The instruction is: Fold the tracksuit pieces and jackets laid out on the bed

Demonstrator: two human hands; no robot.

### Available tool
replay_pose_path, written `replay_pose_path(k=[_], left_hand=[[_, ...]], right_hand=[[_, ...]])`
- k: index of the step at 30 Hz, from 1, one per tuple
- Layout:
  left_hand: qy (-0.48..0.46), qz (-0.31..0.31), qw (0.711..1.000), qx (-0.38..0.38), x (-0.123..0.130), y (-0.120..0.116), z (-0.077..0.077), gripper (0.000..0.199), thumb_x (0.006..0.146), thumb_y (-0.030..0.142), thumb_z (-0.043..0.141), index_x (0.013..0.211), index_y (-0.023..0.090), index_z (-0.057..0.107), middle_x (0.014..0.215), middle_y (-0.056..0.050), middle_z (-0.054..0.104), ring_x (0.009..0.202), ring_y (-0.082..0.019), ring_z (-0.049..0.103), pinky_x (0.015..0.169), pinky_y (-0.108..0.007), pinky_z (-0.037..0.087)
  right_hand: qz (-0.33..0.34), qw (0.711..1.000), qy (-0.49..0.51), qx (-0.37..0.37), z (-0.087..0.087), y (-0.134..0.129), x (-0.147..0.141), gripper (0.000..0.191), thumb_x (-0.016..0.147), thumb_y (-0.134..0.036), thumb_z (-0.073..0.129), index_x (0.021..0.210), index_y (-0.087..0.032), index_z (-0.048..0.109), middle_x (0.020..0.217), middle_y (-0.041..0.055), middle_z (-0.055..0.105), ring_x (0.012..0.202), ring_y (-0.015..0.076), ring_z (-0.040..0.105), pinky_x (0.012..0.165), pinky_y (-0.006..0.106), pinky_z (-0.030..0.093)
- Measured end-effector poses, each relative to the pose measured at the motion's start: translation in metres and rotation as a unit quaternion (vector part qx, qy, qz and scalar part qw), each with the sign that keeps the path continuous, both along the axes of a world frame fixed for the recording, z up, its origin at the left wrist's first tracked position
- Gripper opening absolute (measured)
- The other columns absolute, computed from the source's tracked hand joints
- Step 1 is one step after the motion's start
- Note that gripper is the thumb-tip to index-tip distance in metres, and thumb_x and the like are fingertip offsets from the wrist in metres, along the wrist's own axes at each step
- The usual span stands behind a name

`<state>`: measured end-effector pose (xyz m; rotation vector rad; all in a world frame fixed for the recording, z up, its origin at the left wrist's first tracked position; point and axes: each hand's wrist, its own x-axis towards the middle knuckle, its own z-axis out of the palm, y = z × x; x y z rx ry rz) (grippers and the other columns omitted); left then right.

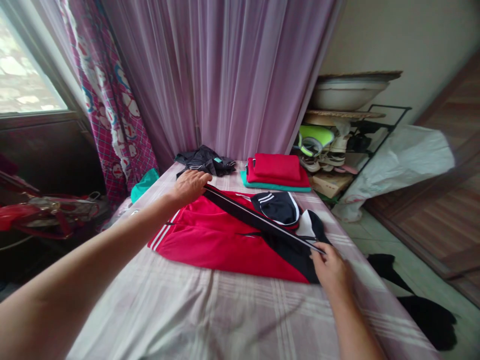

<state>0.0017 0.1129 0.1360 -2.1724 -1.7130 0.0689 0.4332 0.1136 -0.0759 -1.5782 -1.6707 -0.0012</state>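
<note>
A red and black jacket (221, 245) with white stripes lies spread across the bed in front of me. My left hand (192, 184) is closed on the far end of its black, white-lined front edge. At the near right end of that edge, my right hand (330, 267) pinches the cloth between thumb and fingers. The edge is stretched straight and slanting between both hands, slightly raised over the red cloth. Beyond it, a dark navy part with white stripes and white trim (277, 209) lies on top. My left fingertips are partly hidden.
Folded red and teal clothes (277, 170) are stacked at the bed's far side, beside a crumpled dark garment (206, 159). Purple curtains (240, 75) hang behind. To the right stand a rack of shoes (337, 150) and a white plastic bag (405, 160); dark cloth (423, 310) lies on the floor.
</note>
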Motion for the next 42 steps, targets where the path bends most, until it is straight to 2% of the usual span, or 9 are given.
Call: replay_pose_path(k=[3, 8, 12, 21, 25, 28, 31, 36, 42], left_hand=[[0.01, -0.022, 1.0, 0.0, -0.011, -0.05, -0.001, 0.025, 0.097, 0.022, 0.043, 0.111, 0.017, 0.063, 0.104, -0.008, 0.066, 0.102, -0.023, 0.058, 0.098, -0.038, 0.039], [-0.055, -0.066, 0.995, -0.049, -0.033, -0.128, -0.091, 0.026, 0.095, 0.017, 0.044, 0.099, 0.023, 0.069, 0.093, -0.007, 0.068, 0.085, -0.02, 0.061, 0.085, -0.035, 0.045], [-0.089, -0.05, 0.995, -0.011, -0.045, -0.143, -0.138, 0.031, 0.091, 0.01, 0.046, 0.107, 0.024, 0.07, 0.102, -0.009, 0.069, 0.092, -0.023, 0.063, 0.085, -0.037, 0.049], [-0.126, -0.06, 0.99, -0.009, -0.064, -0.139, -0.136, 0.035, 0.092, 0.011, 0.044, 0.11, 0.022, 0.071, 0.113, -0.008, 0.071, 0.101, -0.022, 0.066, 0.094, -0.039, 0.049], [-0.182, -0.026, 0.983, 0.0, -0.057, -0.147, -0.135, 0.039, 0.094, 0.015, 0.038, 0.122, 0.018, 0.066, 0.121, -0.01, 0.071, 0.11, -0.022, 0.065, 0.099, -0.04, 0.048], [-0.217, -0.001, 0.975, 0.04, -0.038, -0.136, -0.126, 0.04, 0.098, 0.027, 0.036, 0.124, 0.019, 0.066, 0.124, -0.011, 0.069, 0.115, -0.023, 0.063, 0.105, -0.043, 0.044], [-0.204, 0.032, 0.978, 0.036, -0.011, -0.117, -0.128, 0.044, 0.098, 0.041, 0.04, 0.131, 0.022, 0.062, 0.138, -0.01, 0.061, 0.133, -0.029, 0.051, 0.114, -0.052, 0.032], [-0.17, 0.091, 0.981, -0.018, 0.008, -0.101, -0.161, 0.06, 0.093, 0.059, 0.043, 0.143, 0.026, 0.051, 0.151, -0.01, 0.048, 0.145, -0.032, 0.035, 0.119, -0.059, 0.016], [-0.174, 0.077, 0.982, -0.002, 0.001, -0.103, -0.172, 0.061, 0.093, 0.06, 0.044, 0.143, 0.028, 0.051, 0.151, -0.009, 0.048, 0.143, -0.032, 0.037, 0.119, -0.059, 0.015]], right_hand=[[0.022, 0.999, -0.023, -0.002, 0.002, -0.011, 0.001, 0.025, 0.08, -0.031, 0.047, 0.092, -0.023, 0.068, 0.089, 0.0075, 0.072, 0.074, 0.0221, 0.062, 0.066, 0.032, 0.046], [0.009, 0.995, -0.094, -0.032, 0.007, -0.033, -0.002, 0.026, 0.082, -0.019, 0.045, 0.088, -0.025, 0.07, 0.103, 0.0044, 0.07, 0.076, 0.0189, 0.061, 0.059, 0.03, 0.041], [0.01, 0.987, -0.145, -0.069, 0.016, -0.045, -0.008, 0.031, 0.083, -0.014, 0.046, 0.088, -0.027, 0.074, 0.108, 0.0017, 0.069, 0.082, 0.0161, 0.063, 0.058, 0.027, 0.041], [0.019, 0.975, -0.172, -0.141, 0.016, -0.055, 0.008, 0.039, 0.082, -0.013, 0.048, 0.092, -0.032, 0.08, 0.112, -0.0002, 0.07, 0.079, 0.0147, 0.066, 0.062, 0.025, 0.049], [-0.001, 0.974, -0.173, -0.144, 0.042, -0.047, 0.011, 0.039, 0.08, -0.014, 0.05, 0.1, -0.031, 0.079, 0.115, 0.0024, 0.071, 0.078, 0.0185, 0.068, 0.061, 0.028, 0.052], [-0.02, 0.986, -0.155, -0.061, 0.073, -0.04, -0.039, 0.037, 0.087, -0.019, 0.046, 0.106, -0.027, 0.077, 0.12, 0.005, 0.07, 0.089, 0.0217, 0.069, 0.07, 0.031, 0.053], [0.149, 0.979, -0.139, 0.002, 0.091, -0.034, -0.126, 0.038, 0.094, -0.025, 0.041, 0.117, -0.023, 0.072, 0.124, 0.0075, 0.069, 0.108, 0.0214, 0.065, 0.091, 0.032, 0.051], [0.31, 0.919, -0.228, -0.088, 0.065, -0.027, -0.217, 0.047, 0.096, -0.04, 0.045, 0.14, -0.027, 0.055, 0.15, 0.0096, 0.049, 0.138, 0.0281, 0.045, 0.115, 0.053, 0.031], [0.254, 0.912, -0.277, -0.166, 0.033, -0.017, -0.164, 0.051, 0.097, -0.045, 0.039, 0.145, -0.031, 0.049, 0.154, 0.0031, 0.042, 0.144, 0.0257, 0.036, 0.119, 0.049, 0.026]])
